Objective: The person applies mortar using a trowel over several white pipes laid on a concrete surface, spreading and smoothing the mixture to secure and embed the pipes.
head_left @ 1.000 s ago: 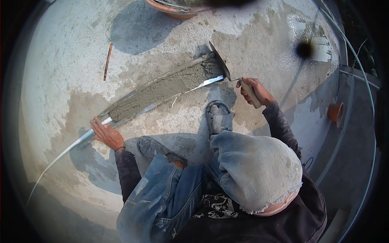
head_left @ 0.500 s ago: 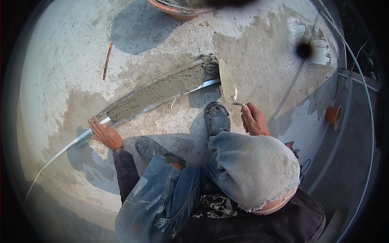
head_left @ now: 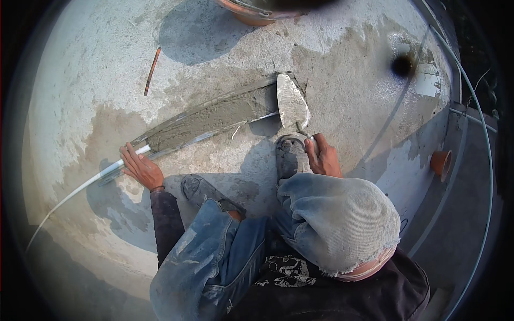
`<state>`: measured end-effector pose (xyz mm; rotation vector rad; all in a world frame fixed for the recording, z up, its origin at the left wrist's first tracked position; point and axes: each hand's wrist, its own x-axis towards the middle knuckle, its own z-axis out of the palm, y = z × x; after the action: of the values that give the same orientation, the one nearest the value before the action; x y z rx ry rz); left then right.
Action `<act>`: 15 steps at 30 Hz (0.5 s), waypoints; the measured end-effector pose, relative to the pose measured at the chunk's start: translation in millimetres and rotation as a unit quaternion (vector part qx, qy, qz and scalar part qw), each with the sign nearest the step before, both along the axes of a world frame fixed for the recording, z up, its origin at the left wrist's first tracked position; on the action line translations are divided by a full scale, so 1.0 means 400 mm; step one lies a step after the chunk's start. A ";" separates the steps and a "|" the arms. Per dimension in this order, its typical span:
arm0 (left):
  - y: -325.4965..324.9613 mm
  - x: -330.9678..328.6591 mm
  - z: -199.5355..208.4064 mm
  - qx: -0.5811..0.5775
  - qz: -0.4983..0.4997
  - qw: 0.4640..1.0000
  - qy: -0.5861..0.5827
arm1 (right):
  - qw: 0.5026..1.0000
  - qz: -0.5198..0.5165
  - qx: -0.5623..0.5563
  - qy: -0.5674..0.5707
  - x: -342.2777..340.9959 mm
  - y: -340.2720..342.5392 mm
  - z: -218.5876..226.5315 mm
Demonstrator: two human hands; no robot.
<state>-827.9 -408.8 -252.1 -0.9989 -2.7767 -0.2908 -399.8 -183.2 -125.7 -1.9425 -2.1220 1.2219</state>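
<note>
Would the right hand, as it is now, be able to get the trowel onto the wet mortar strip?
Probably yes: the right hand holds the trowel, whose blade already sits at the mortar strip end, with nothing between them.

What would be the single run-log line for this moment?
left hand: pressing white pipe on concrete floor | right hand: holding trowel at end of wet mortar strip
</note>
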 end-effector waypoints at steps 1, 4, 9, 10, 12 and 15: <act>0.000 -0.001 -0.001 0.003 0.001 1.000 0.001 | 1.000 0.020 0.000 -0.014 -0.002 -0.001 -0.006; -0.002 -0.002 -0.004 0.016 -0.003 1.000 -0.010 | 0.987 0.148 -0.037 0.045 -0.023 -0.022 -0.025; -0.001 -0.001 -0.004 0.018 0.002 1.000 -0.016 | 0.966 0.240 0.093 0.008 -0.022 -0.035 -0.044; 0.000 -0.001 -0.003 0.008 0.004 1.000 -0.012 | 0.971 0.198 0.136 0.015 0.006 -0.023 -0.042; 0.000 -0.001 -0.004 0.021 0.001 1.000 -0.015 | 0.971 0.159 0.177 0.019 0.075 -0.004 -0.043; 0.000 -0.001 -0.004 0.017 0.000 1.000 -0.012 | 0.995 -0.057 0.080 -0.002 0.165 -0.016 -0.061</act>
<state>-828.4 -408.7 -253.6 -0.9948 -2.7835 -0.3527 -333.7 -189.6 -150.1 -1.9678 -2.0091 0.9955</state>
